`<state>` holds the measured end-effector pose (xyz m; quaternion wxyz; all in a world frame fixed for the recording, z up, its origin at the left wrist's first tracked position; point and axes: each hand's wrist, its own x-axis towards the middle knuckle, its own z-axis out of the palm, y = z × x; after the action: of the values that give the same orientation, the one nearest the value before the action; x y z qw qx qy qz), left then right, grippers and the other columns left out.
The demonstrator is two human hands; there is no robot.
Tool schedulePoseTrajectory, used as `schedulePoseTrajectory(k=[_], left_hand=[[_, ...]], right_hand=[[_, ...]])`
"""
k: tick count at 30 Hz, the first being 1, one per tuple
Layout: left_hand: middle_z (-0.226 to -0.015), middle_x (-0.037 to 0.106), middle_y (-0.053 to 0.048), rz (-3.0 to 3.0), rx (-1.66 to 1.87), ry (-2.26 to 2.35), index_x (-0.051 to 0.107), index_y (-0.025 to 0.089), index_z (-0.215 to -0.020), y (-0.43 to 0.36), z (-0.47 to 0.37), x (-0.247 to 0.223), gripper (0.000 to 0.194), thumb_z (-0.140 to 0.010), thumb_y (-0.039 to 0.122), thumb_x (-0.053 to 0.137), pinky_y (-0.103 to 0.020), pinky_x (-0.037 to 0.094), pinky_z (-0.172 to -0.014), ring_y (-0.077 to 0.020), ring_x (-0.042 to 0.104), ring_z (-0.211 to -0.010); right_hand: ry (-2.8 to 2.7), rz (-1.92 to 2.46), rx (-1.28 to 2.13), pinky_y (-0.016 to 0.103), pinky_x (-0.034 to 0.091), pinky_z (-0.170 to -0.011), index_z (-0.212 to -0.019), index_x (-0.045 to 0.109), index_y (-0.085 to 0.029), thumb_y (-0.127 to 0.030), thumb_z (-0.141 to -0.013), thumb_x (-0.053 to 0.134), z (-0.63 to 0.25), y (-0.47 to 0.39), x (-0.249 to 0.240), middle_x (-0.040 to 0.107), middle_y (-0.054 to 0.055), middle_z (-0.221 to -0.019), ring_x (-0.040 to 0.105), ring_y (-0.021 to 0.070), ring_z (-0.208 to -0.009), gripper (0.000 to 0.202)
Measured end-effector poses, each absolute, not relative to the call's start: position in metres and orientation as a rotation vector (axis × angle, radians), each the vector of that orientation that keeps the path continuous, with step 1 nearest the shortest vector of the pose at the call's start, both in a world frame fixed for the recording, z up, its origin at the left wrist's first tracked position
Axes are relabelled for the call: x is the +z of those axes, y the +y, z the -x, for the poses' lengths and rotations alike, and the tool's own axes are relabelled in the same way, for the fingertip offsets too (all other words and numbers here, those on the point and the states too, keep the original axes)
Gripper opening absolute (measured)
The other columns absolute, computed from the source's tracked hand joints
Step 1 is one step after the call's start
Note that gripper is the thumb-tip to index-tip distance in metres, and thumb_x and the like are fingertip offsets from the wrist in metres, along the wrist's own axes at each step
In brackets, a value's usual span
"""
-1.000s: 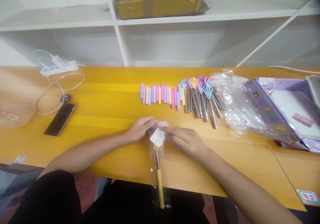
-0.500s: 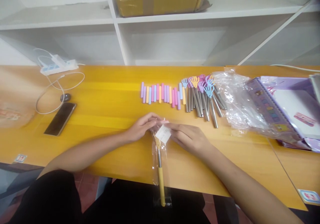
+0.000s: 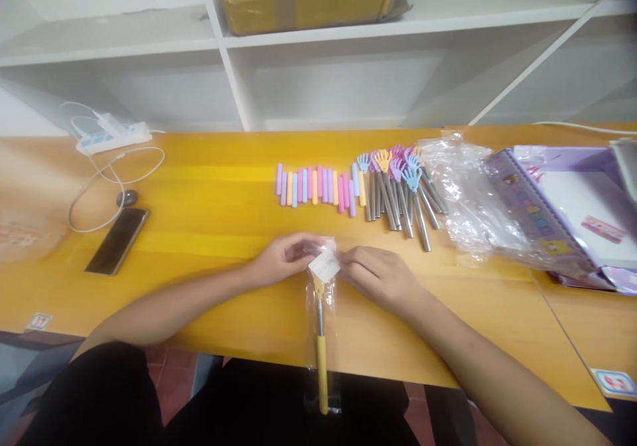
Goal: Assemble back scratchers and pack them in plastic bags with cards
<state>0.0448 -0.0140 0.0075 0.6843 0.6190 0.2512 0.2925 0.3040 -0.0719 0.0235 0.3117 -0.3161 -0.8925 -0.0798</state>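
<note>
A clear plastic bag (image 3: 329, 313) hangs down from between my two hands, past the table's front edge. Inside it lies a yellow back scratcher (image 3: 322, 366) with a hand-shaped head at the top and its handle pointing toward me. A white label (image 3: 325, 266) covers part of the head. My left hand (image 3: 286, 258) is closed on the bag's upper left side. The upper right side of the bag is pinched by my right hand (image 3: 372, 272). Beyond my hands are a row of pastel tubes (image 3: 315, 187) and a pile of metal-stemmed scratchers (image 3: 398, 190).
Several clear bags (image 3: 478, 200) lie right of the pile, beside a purple box (image 3: 552, 217). At the left are a phone (image 3: 117, 241), a mouse (image 3: 127, 198), a cable and a power strip (image 3: 114, 139). White shelves (image 3: 398, 26) holding a cardboard box (image 3: 311, 0) stand behind.
The whole view has shifted slightly. The bag's top and the scratcher inside hang straighter between my hands, and both hands keep their grip.
</note>
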Motion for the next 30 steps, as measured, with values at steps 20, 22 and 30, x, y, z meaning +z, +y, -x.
schedulePoseTrajectory(k=[20, 22, 30], left_hand=[[-0.136, 0.071, -0.015, -1.385, 0.650, 0.605, 0.068, 0.020, -0.132, -0.0159, -0.0458, 0.0104, 0.037, -0.098, 0.031, 0.073, -0.038, 0.056, -0.104, -0.0220, 0.071, -0.118], [-0.139, 0.070, -0.015, -1.399, 0.641, 0.601, 0.068, 0.020, -0.133, -0.0158, -0.0457, 0.0111, 0.037, -0.098, 0.031, 0.072, -0.039, 0.056, -0.106, -0.0225, 0.071, -0.121], [-0.130, 0.074, -0.014, -1.425, 0.673, 0.611, 0.070, 0.019, -0.129, -0.0160, -0.0464, 0.0111, 0.031, -0.101, 0.032, 0.068, -0.038, 0.056, -0.105, -0.0214, 0.071, -0.119]], right_hand=[[-2.200, 0.812, 0.267, 0.032, 0.066, -0.072, -0.089, 0.050, -0.023, -0.006, -0.090, 0.066, -0.3013, -0.0706, 0.0234, 0.069, 0.015, -0.133, 0.074, 0.0171, -0.098, 0.023], [-2.190, 0.799, 0.296, 0.033, 0.067, -0.077, -0.090, 0.052, -0.023, -0.006, -0.089, 0.067, -0.3018, -0.0703, 0.0242, 0.071, 0.014, -0.132, 0.075, 0.0187, -0.105, 0.022], [-2.148, 0.786, 0.297, 0.034, 0.068, -0.082, -0.089, 0.054, -0.023, -0.004, -0.089, 0.068, -0.3008, -0.0704, 0.0231, 0.076, 0.013, -0.122, 0.075, 0.0206, -0.114, 0.023]])
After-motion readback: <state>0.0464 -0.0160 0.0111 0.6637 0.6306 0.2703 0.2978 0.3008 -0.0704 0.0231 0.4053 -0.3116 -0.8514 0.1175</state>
